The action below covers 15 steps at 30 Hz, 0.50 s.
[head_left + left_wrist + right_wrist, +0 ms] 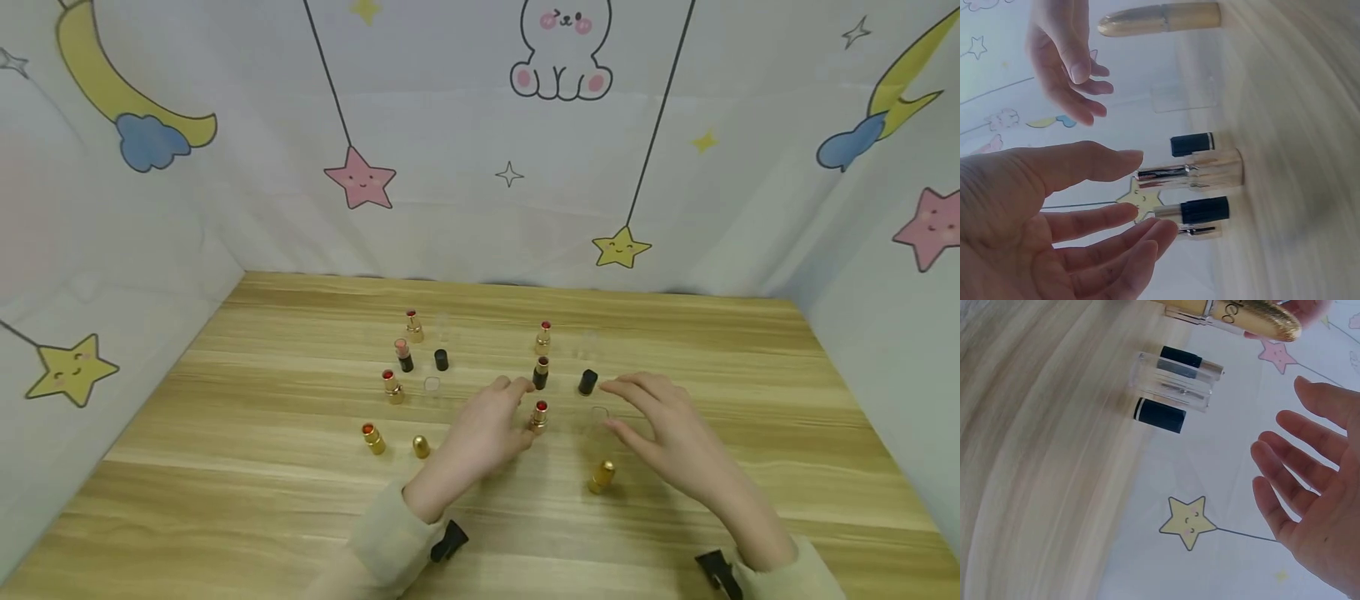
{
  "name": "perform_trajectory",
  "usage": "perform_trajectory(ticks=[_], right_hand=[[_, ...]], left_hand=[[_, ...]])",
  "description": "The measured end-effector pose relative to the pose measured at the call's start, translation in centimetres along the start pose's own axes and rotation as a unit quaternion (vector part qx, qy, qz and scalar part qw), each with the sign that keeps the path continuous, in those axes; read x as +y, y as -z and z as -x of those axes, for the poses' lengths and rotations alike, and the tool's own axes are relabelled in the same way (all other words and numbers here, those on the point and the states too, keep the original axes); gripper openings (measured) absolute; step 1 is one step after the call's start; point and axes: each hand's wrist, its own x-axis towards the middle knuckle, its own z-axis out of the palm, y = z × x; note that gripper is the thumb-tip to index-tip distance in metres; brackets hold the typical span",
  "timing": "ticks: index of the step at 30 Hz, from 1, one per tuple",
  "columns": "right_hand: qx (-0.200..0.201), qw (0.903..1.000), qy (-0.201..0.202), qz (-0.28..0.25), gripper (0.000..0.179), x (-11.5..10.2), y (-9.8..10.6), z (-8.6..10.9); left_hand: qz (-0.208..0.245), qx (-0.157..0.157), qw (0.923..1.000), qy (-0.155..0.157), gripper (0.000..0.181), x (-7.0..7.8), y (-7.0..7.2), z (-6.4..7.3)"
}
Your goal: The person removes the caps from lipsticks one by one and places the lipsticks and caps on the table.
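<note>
My left hand (483, 429) reaches beside an uncapped lipstick with a clear base (1216, 170), its thumb and fingers spread apart on either side of the tube's top. Whether skin touches the tube cannot be made out. Behind that lipstick stands a black-based lipstick (541, 373), then a gold one with a red tip (543, 337). My right hand (667, 425) hovers with loosely bent fingers, holding nothing, near a clear cap (1172, 382) and a black cap (1161, 415). A capped gold lipstick (602, 477) stands upright between the hands, closer to me.
Left of my left hand stands a column of uncapped lipsticks, including a pink one (403, 354) and a gold one (373, 438). Beside them are a gold cap (421, 447), a black cap (441, 360) and clear caps. Patterned cloth (465, 225) walls the wooden table (247, 500).
</note>
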Motion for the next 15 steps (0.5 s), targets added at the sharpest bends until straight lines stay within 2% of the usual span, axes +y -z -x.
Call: perform_trajectory(ticks=[8, 11, 15], right_hand=[[0.013, 0.9998, 0.018, 0.003, 0.041, -1.1, 0.6, 0.9], [0.014, 0.9997, 0.021, 0.007, 0.040, -1.4, 0.8, 1.4], [0.007, 0.9998, 0.017, 0.010, 0.038, -1.9, 0.8, 2.1]], left_hand=[[-0.026, 0.040, 0.9984, -0.030, 0.044, 1.0, 0.7, 2.0], [-0.031, 0.038, 0.9979, -0.041, 0.040, 1.2, 0.7, 2.4], [-0.025, 0.009, 0.9978, -0.060, 0.036, 1.3, 0.2, 2.9]])
